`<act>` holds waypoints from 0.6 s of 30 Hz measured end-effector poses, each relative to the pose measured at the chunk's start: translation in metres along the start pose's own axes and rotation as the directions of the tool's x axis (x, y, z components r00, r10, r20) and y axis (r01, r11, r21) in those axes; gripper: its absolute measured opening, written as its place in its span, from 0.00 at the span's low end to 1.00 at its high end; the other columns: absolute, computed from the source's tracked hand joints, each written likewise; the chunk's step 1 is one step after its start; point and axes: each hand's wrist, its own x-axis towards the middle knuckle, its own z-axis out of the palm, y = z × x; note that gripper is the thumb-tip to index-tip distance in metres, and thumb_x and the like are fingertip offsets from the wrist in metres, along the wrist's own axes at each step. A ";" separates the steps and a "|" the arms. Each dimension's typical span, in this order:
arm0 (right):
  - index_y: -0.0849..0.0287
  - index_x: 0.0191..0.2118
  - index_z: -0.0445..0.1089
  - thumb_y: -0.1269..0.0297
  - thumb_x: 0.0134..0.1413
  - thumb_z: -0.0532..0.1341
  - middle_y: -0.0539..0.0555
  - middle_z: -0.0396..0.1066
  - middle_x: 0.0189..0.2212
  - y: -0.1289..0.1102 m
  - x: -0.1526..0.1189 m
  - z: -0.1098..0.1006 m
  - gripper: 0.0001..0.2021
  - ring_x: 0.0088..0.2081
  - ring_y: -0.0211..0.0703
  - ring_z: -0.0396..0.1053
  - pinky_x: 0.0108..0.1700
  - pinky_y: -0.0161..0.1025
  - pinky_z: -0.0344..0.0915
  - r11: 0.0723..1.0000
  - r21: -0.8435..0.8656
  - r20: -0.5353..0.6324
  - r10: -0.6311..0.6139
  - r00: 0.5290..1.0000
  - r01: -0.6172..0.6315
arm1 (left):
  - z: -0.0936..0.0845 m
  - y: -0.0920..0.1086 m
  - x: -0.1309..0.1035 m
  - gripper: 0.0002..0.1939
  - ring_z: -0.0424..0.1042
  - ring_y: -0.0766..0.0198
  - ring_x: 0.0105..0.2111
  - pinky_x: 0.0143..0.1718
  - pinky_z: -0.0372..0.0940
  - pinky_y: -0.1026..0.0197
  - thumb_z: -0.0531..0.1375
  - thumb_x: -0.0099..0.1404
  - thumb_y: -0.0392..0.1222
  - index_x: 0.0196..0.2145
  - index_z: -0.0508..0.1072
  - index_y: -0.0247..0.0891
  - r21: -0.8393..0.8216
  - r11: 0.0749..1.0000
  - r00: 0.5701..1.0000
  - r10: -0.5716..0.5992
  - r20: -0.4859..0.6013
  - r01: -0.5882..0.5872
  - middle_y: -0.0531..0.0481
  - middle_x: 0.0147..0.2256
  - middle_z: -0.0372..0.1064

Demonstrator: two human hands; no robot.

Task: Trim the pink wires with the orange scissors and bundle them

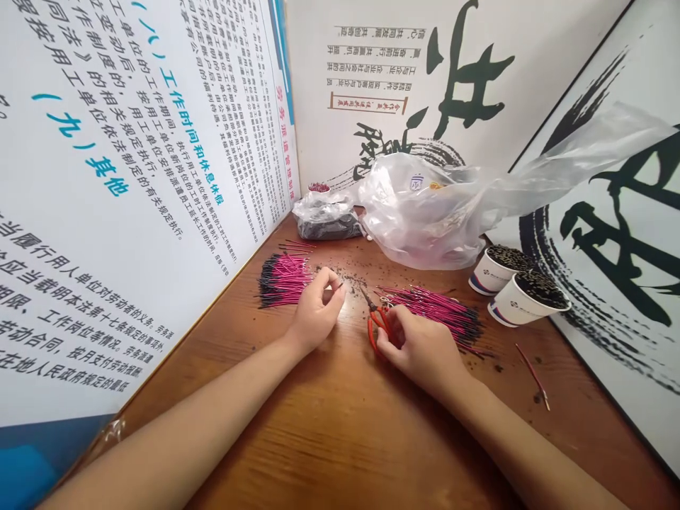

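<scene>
My left hand is closed in a pinch at the middle of the wooden table, with the short dark end of a thin wire showing at the fingertips. The rest of that wire is hidden by the fingers. My right hand grips a pair of scissors by its orange handles, the dark blades pointing away and toward the left hand. Beside the left hand lies a bundle of pink wires with black ends. A second bundle of pink and black wires lies just beyond the right hand.
Dark clippings are scattered past the hands. Two paper cups filled with dark bits stand at the right. A clear plastic bag and a wrapped black bundle sit at the back. One loose wire lies right; printed panels surround the table.
</scene>
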 end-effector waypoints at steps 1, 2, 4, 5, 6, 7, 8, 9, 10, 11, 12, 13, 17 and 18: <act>0.57 0.36 0.67 0.60 0.56 0.57 0.51 0.76 0.27 0.001 0.000 0.004 0.07 0.25 0.41 0.72 0.28 0.35 0.59 0.997 0.074 -0.047 0.005 0.999 -0.001 | 0.000 -0.001 0.000 0.10 0.55 0.73 0.18 0.20 0.49 0.68 0.54 0.66 0.42 0.30 0.56 0.40 -0.014 1.000 1.000 -0.004 0.009 0.004 0.59 0.22 0.53; 0.57 0.37 0.66 0.60 0.55 0.57 0.50 0.75 0.27 0.002 -0.001 0.007 0.07 0.24 0.40 0.72 0.28 0.34 0.60 0.991 0.137 -0.078 0.006 0.997 0.005 | 0.001 -0.002 0.001 0.09 0.54 0.73 0.18 0.19 0.48 0.68 0.54 0.66 0.42 0.30 0.57 0.40 -0.022 1.000 1.000 -0.005 0.019 0.005 0.59 0.22 0.53; 0.56 0.39 0.65 0.61 0.55 0.56 0.49 0.74 0.25 0.002 -0.001 0.011 0.07 0.23 0.38 0.70 0.27 0.33 0.60 0.972 0.235 -0.109 0.012 0.994 0.015 | 0.003 -0.005 0.003 0.07 0.53 0.73 0.17 0.18 0.47 0.68 0.52 0.67 0.42 0.32 0.57 0.40 -0.023 1.000 0.999 0.004 0.035 -0.003 0.59 0.23 0.55; 0.56 0.39 0.65 0.61 0.55 0.56 0.48 0.73 0.25 0.003 -0.001 0.011 0.07 0.22 0.37 0.69 0.27 0.33 0.61 0.962 0.272 -0.113 0.015 0.993 0.016 | 0.004 -0.005 0.004 0.07 0.53 0.74 0.17 0.18 0.47 0.68 0.51 0.68 0.42 0.32 0.57 0.40 -0.020 1.000 0.999 0.013 0.039 -0.012 0.58 0.24 0.56; 0.56 0.40 0.64 0.62 0.56 0.56 0.48 0.73 0.24 0.003 -0.001 0.011 0.07 0.22 0.37 0.69 0.26 0.33 0.61 0.954 0.301 -0.115 0.022 0.993 0.014 | 0.006 -0.006 0.005 0.07 0.53 0.74 0.18 0.18 0.47 0.68 0.50 0.68 0.43 0.32 0.57 0.40 -0.016 1.000 0.999 0.022 0.041 -0.021 0.58 0.25 0.57; 0.56 0.41 0.63 0.62 0.56 0.56 0.48 0.72 0.24 0.003 -0.001 0.010 0.07 0.22 0.36 0.68 0.26 0.32 0.61 0.947 0.323 -0.116 0.030 0.993 0.009 | 0.007 -0.006 0.007 0.07 0.53 0.74 0.18 0.18 0.48 0.68 0.50 0.69 0.43 0.33 0.57 0.40 -0.015 0.999 0.999 0.031 0.042 -0.030 0.57 0.26 0.58; 0.56 0.41 0.63 0.62 0.56 0.56 0.47 0.71 0.24 0.004 -0.001 0.010 0.08 0.22 0.36 0.68 0.26 0.32 0.61 0.941 0.339 -0.117 0.038 0.992 0.004 | 0.008 -0.006 0.008 0.06 0.53 0.74 0.18 0.19 0.49 0.68 0.50 0.69 0.44 0.34 0.58 0.40 -0.015 0.999 0.998 0.037 0.042 -0.037 0.57 0.26 0.58; 0.56 0.42 0.63 0.62 0.57 0.56 0.47 0.71 0.24 0.005 -0.001 0.010 0.08 0.22 0.36 0.68 0.26 0.32 0.61 0.936 0.351 -0.118 0.046 0.992 -0.002 | 0.009 -0.006 0.009 0.06 0.53 0.74 0.18 0.19 0.50 0.68 0.49 0.70 0.44 0.35 0.59 0.40 -0.015 0.999 0.998 0.043 0.042 -0.042 0.57 0.26 0.58; 0.56 0.42 0.62 0.61 0.57 0.56 0.47 0.70 0.24 0.006 0.000 0.010 0.08 0.22 0.37 0.68 0.26 0.32 0.61 0.933 0.361 -0.115 0.053 0.992 -0.008 | 0.010 -0.006 0.009 0.06 0.53 0.74 0.19 0.19 0.50 0.68 0.49 0.70 0.44 0.37 0.60 0.41 -0.012 0.999 0.998 0.046 0.045 -0.046 0.57 0.26 0.58; 0.56 0.42 0.62 0.60 0.58 0.56 0.47 0.70 0.24 0.007 0.000 0.010 0.09 0.22 0.37 0.67 0.26 0.32 0.61 0.928 0.373 -0.110 0.057 0.992 -0.012 | 0.010 -0.005 0.009 0.07 0.54 0.73 0.19 0.20 0.51 0.68 0.49 0.70 0.45 0.38 0.61 0.41 -0.008 0.999 0.998 0.048 0.050 -0.048 0.57 0.26 0.58; 0.55 0.43 0.63 0.59 0.58 0.57 0.47 0.69 0.24 0.008 0.000 0.010 0.09 0.22 0.37 0.67 0.26 0.32 0.61 0.922 0.387 -0.105 0.058 0.993 -0.013 | 0.010 -0.005 0.009 0.08 0.54 0.73 0.19 0.20 0.51 0.68 0.49 0.70 0.45 0.38 0.62 0.40 -0.002 0.999 0.997 0.049 0.056 -0.048 0.57 0.26 0.58; 0.55 0.43 0.63 0.59 0.58 0.57 0.47 0.69 0.24 0.009 0.000 0.011 0.09 0.22 0.37 0.66 0.26 0.32 0.61 0.916 0.402 -0.098 0.058 0.993 -0.013 | 0.010 -0.005 0.009 0.08 0.54 0.73 0.19 0.20 0.52 0.69 0.49 0.70 0.46 0.39 0.63 0.40 0.004 0.999 0.997 0.049 0.062 -0.049 0.57 0.26 0.58; 0.55 0.42 0.65 0.56 0.59 0.58 0.47 0.68 0.23 0.010 -0.001 0.012 0.10 0.22 0.36 0.64 0.26 0.33 0.60 0.904 0.428 -0.087 0.054 0.995 -0.012 | 0.009 -0.005 0.008 0.08 0.57 0.74 0.20 0.21 0.54 0.69 0.50 0.70 0.45 0.38 0.65 0.40 0.014 0.998 0.996 0.067 0.060 -0.068 0.56 0.27 0.61; 0.55 0.42 0.65 0.56 0.59 0.58 0.47 0.68 0.23 0.010 -0.001 0.012 0.10 0.22 0.37 0.64 0.26 0.33 0.60 0.902 0.431 -0.084 0.053 0.995 -0.012 | 0.009 -0.006 0.008 0.08 0.58 0.74 0.20 0.21 0.55 0.69 0.51 0.70 0.45 0.38 0.65 0.40 0.016 0.997 0.996 0.073 0.057 -0.074 0.55 0.28 0.62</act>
